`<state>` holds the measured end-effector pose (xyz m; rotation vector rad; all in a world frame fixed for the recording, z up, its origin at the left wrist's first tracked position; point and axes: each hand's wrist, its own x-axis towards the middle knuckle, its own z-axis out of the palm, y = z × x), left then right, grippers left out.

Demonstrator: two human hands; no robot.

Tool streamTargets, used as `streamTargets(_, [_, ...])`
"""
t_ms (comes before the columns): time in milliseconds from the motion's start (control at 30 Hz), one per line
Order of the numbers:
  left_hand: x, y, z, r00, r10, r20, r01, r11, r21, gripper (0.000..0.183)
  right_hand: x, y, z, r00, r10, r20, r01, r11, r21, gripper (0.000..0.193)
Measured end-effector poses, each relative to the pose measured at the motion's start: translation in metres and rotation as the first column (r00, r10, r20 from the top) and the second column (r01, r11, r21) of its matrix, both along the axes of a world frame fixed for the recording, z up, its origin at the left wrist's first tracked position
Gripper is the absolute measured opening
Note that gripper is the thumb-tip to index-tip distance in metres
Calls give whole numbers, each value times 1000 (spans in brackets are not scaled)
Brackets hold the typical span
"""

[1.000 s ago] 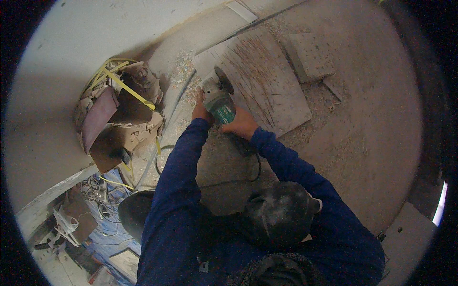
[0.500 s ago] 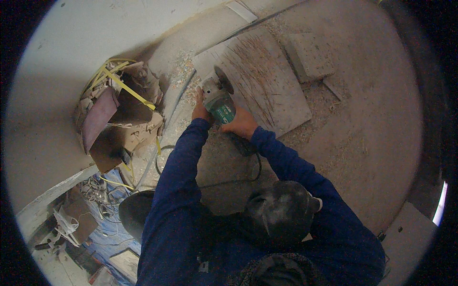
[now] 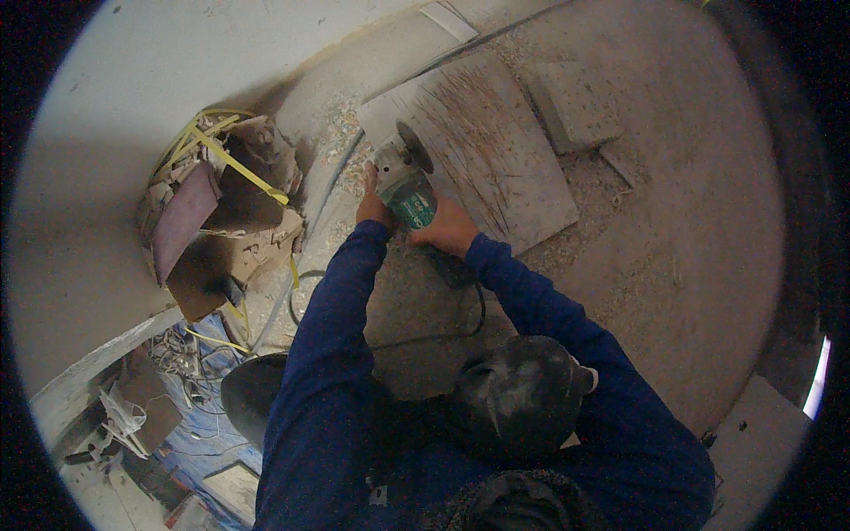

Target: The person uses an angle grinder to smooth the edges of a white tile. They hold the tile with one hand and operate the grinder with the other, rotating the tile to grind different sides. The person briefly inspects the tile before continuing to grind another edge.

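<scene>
Both of my hands hold a green angle grinder with a grey metal head and a round disc. My left hand is closed along the left side of the tool, near its head. Around the green body, from the right, my right hand is wrapped. The disc stands at the left part of a grey board scored with many brownish lines; whether it touches the surface I cannot tell. A dark cord curves from the tool's rear toward my knees.
At left by the wall sits a torn bag of rubble with yellow strapping and a pinkish slab. Beyond the board lies a concrete-like block. A blue tarp with tangled wires is at lower left. Debris covers the floor.
The grinder's body has rolled very slightly in my hands. My arms and everything else look the same.
</scene>
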<state>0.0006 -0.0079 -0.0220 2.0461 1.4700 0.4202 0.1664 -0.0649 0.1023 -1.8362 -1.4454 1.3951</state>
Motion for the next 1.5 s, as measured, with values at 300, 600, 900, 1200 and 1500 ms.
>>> streamTargets(300, [-1, 5, 8, 990, -108, -90, 91, 980, -176, 62, 2, -1, 6, 998, -8, -67, 8, 1000, 7, 77])
streamTargets(600, [-2, 5, -14, 999, -38, 5, 38, 999, -6, 46, 0, 0, 6, 1000, -10, -9, 10, 1000, -6, 77])
streamTargets(900, [-2, 0, 1, 996, -38, -86, 45, 996, 74, 50, 2, -1, 0, 1000, 4, -21, -4, 1000, 1, 75])
streamTargets(1200, [1, 1, 4, 997, -6, -71, 12, 997, 81, 52, 1, 0, 8, 997, -1, -77, 2, 1000, 12, 75])
streamTargets(1500, [1, 5, 29, 999, -30, 17, 33, 960, -280, 73, 2, 18, 6, 997, 47, -57, -48, 999, -14, 76])
